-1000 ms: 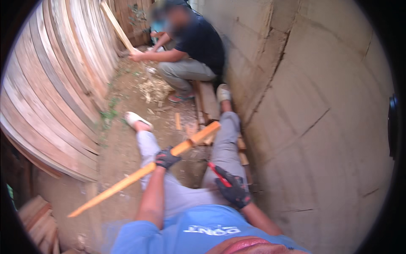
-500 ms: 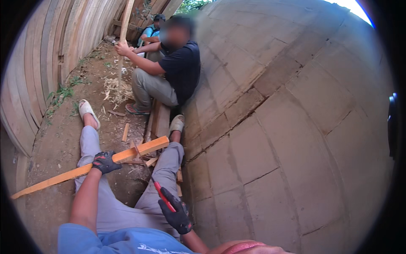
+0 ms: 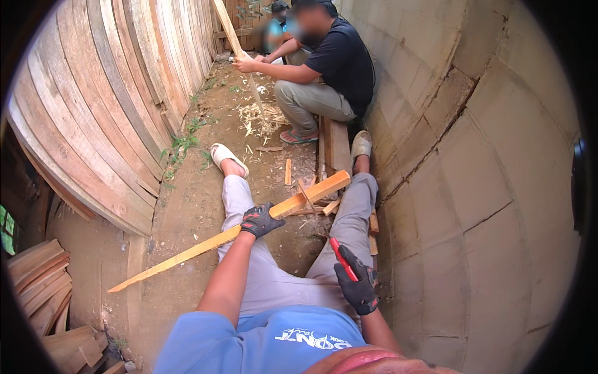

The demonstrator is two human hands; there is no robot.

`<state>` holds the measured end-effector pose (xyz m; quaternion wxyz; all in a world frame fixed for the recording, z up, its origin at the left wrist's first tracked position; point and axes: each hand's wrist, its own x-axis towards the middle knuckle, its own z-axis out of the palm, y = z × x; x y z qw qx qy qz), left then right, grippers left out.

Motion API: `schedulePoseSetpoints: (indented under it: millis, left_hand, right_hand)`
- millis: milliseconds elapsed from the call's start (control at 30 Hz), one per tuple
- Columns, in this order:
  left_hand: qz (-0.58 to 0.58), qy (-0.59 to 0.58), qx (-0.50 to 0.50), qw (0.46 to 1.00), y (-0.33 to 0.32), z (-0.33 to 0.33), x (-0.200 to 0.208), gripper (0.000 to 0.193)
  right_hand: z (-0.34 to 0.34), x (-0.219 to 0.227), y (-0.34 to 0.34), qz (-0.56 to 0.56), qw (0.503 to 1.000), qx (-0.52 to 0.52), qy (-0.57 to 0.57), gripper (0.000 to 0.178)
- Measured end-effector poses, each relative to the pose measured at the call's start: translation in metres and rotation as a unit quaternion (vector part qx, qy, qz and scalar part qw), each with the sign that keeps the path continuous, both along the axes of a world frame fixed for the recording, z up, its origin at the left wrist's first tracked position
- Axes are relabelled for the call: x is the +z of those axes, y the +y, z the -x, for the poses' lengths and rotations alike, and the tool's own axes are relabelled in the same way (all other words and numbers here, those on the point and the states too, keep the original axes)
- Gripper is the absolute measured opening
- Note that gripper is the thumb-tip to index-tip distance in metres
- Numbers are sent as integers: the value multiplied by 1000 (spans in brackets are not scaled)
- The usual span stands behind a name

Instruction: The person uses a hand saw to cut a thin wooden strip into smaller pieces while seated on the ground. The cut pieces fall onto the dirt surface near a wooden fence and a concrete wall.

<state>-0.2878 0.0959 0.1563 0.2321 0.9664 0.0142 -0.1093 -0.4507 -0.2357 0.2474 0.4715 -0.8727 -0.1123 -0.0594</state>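
The fence stands at left and the wall at right. Between them, a co-worker sits near shavings. Weeds grow beside the fence.

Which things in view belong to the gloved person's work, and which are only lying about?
In use:
long pointed wooden piece, in the left hand
red-handled tool, in the right hand

Lying about:
small wood strip on the ground
wood shavings
piled boards

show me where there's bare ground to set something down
Mostly bare dirt shows between the plank fence, the left leg and the stick in the left hand. Crowded: beside the right leg, with offcuts; by the co-worker's foot, with shavings; lower left, with stacked boards.
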Motion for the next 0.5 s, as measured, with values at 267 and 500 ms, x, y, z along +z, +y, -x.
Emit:
schedulePoseSetpoints:
  millis: [267, 500]
  left_hand:
    - [-31, 44, -14, 998, 16, 12, -2, 88]
    - [-40, 9, 25, 999, 11, 22, -10, 86]
  right_hand:
    - [0, 12, -9, -59, 998, -13, 2, 47]
    - [2, 7, -5, -77, 997, -12, 18, 48]
